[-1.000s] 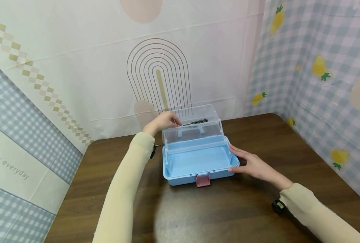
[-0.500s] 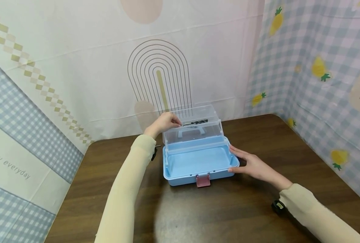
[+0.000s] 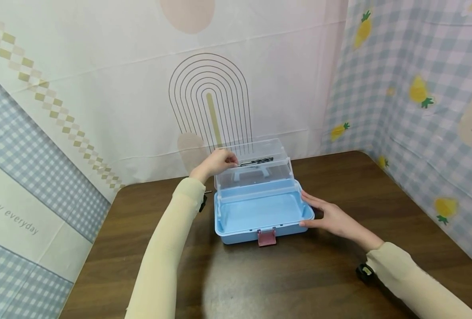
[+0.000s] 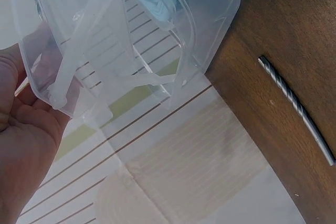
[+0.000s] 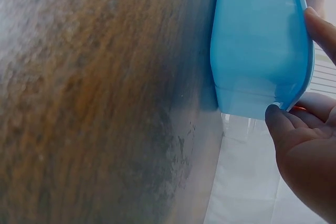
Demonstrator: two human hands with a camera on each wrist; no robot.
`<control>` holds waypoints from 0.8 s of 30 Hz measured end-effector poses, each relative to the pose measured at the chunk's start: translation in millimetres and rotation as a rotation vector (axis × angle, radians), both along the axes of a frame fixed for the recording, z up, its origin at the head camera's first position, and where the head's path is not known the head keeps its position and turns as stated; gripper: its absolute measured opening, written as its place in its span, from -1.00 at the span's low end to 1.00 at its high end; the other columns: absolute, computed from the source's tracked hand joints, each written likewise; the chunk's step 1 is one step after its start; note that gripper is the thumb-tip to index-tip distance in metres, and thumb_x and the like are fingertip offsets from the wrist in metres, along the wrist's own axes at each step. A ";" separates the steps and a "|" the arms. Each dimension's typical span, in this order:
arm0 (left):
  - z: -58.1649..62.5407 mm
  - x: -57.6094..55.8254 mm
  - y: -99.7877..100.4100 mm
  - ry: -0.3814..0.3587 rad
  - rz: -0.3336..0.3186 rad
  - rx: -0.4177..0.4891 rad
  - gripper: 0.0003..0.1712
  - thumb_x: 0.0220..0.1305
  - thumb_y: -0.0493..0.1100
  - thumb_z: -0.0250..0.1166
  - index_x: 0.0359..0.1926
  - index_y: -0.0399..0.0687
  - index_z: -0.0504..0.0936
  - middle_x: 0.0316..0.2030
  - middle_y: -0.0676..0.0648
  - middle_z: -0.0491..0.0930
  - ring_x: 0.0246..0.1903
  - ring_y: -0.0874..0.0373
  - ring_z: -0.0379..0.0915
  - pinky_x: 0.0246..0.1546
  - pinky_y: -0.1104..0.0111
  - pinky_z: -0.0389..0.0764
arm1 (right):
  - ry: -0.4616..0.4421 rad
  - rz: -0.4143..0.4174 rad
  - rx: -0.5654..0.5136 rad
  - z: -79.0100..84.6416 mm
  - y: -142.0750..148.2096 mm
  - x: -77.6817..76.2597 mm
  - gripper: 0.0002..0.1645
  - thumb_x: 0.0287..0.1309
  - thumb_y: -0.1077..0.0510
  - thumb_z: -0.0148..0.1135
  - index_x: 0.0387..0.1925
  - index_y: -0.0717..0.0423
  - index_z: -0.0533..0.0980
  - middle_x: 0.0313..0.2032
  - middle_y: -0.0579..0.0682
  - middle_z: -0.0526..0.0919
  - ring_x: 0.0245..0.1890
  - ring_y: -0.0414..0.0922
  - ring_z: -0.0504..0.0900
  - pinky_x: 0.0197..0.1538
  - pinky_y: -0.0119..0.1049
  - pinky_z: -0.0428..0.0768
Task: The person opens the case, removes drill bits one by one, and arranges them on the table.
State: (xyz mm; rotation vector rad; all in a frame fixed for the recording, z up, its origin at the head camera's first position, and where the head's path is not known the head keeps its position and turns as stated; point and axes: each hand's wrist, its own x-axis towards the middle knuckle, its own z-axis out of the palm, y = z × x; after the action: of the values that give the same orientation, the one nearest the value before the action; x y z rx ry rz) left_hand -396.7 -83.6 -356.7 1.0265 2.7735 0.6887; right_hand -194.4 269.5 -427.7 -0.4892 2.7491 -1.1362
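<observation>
A light-blue toolbox [image 3: 260, 212] stands open on the table, its clear lid and clear tray [image 3: 252, 175] raised at the back. In the tray lies a dark drill bit [image 3: 261, 161], its shank end pinched by the fingertips of my left hand [image 3: 218, 160]. Through the clear plastic, the left wrist view shows these fingers [image 4: 42, 66]. My right hand [image 3: 331, 217] holds the toolbox's right end, thumb at the front rim, fingers at the side. In the right wrist view, the fingers touch the blue wall [image 5: 257, 51]. The toolbox's pink latch [image 3: 266, 238] hangs down in front.
Another drill bit [image 4: 296, 108] lies on the brown table [image 3: 152, 230] left of the toolbox, partly behind the left wrist in the head view. A printed cloth [image 3: 140, 79] hangs behind the table, and a checked one [image 3: 403, 124] borders its right side.
Both hands keep nearly the same place on the toolbox and drill bit. The whole head view shifts very slightly, and the left forearm moves a touch to the right.
</observation>
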 end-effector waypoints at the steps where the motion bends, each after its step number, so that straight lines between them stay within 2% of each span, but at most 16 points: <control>1: -0.3 0.3 -0.3 0.000 -0.003 0.003 -0.86 0.44 -0.25 0.25 -0.15 -0.15 0.74 -0.23 -0.07 0.71 -0.25 0.11 0.60 -0.16 0.27 0.61 | 0.000 0.000 0.000 -0.1 -0.2 0.0 0.13 0.15 -0.24 0.42 0.56 0.10 0.11 0.54 0.19 0.06 0.49 0.29 0.07 0.34 0.36 0.21; 9: 1.1 0.4 -5.5 -0.014 0.000 0.023 -0.86 0.47 -0.23 0.22 -0.13 -0.15 0.70 -0.25 -0.06 0.69 -0.23 0.12 0.59 -0.13 0.27 0.60 | 0.002 0.003 0.003 0.7 -0.9 -1.0 0.12 0.16 -0.24 0.42 0.56 0.10 0.11 0.54 0.19 0.06 0.49 0.30 0.07 0.34 0.36 0.19; 18: 14.9 2.9 -10.3 -0.007 0.040 0.060 -0.83 0.49 -0.18 0.20 -0.08 -0.15 0.68 -0.20 -0.09 0.66 -0.17 0.07 0.56 -0.10 0.22 0.57 | -0.005 0.002 -0.001 2.9 0.2 -1.1 0.12 0.16 -0.23 0.42 0.56 0.10 0.10 0.54 0.19 0.05 0.49 0.30 0.06 0.34 0.37 0.18; 24: 15.7 4.6 -14.4 0.005 0.044 0.078 -0.84 0.49 -0.19 0.21 -0.10 -0.17 0.67 -0.22 -0.09 0.65 -0.20 0.07 0.54 -0.13 0.23 0.56 | -0.012 0.000 0.000 2.3 -0.3 -0.1 0.13 0.16 -0.24 0.42 0.57 0.08 0.09 0.54 0.20 0.05 0.49 0.30 0.06 0.34 0.37 0.18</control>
State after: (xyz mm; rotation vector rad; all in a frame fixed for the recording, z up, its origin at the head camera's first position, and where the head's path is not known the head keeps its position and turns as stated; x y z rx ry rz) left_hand -392.0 -98.0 -340.9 0.9852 2.8016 0.8065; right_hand -194.5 269.2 -425.4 -0.4811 2.7389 -1.1353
